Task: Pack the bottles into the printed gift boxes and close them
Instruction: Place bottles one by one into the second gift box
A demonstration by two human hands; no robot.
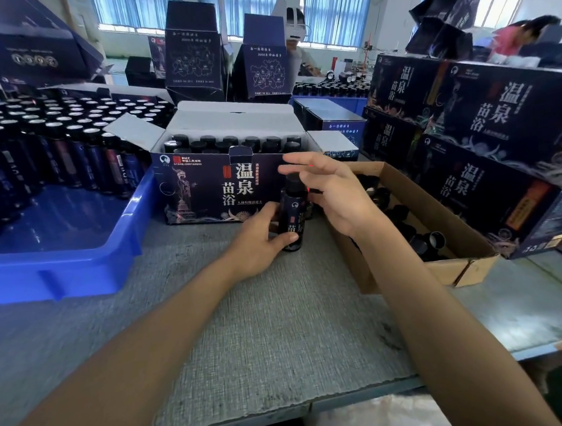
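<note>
**One bottle in hand, box open**

Our left hand point(258, 239) wraps the lower half of the bottle point(292, 212), which stands on the grey mat point(280, 312) just in front of the open gift box point(204, 188). The box's rows look full. Our right hand point(333, 192) hovers over the cap, fingers spread, holding nothing. Cardboard carton point(443, 268) to the right.

The open box point(201, 191) reads "PICC" beside a red square on its front, with "温泉苗浴" in large characters. The stacked boxes point(512, 110) at right carry the same "温泉苗浴". The bottle point(292, 220) label shows "苗"; the smaller print is too blurred to read.
</note>
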